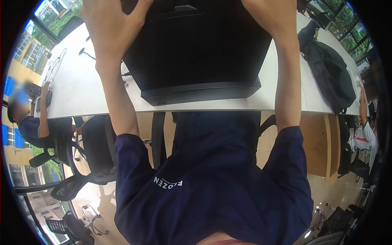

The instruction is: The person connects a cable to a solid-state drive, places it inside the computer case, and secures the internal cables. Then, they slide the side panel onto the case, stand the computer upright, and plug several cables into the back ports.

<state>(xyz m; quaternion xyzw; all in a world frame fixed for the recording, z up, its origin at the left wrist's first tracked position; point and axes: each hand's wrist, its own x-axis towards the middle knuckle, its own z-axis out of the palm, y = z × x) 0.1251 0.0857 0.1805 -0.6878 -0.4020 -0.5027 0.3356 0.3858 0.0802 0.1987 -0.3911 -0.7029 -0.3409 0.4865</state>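
A large black box-like device, which looks like a computer case, lies on the white table in front of me. It has a raised strip along its near edge and a small recessed latch at the top. My left hand is at its far left side, thumb stretched out along its edge. At the far right side is my right hand, against or just over the case. The upper edge of the view cuts off the fingers of both hands, so their grip is hidden.
On the white table, cables lie left of the case. A black backpack rests at the right. A co-worker sits far left by a keyboard; another person is far right. Office chairs and a wooden cabinet stand below.
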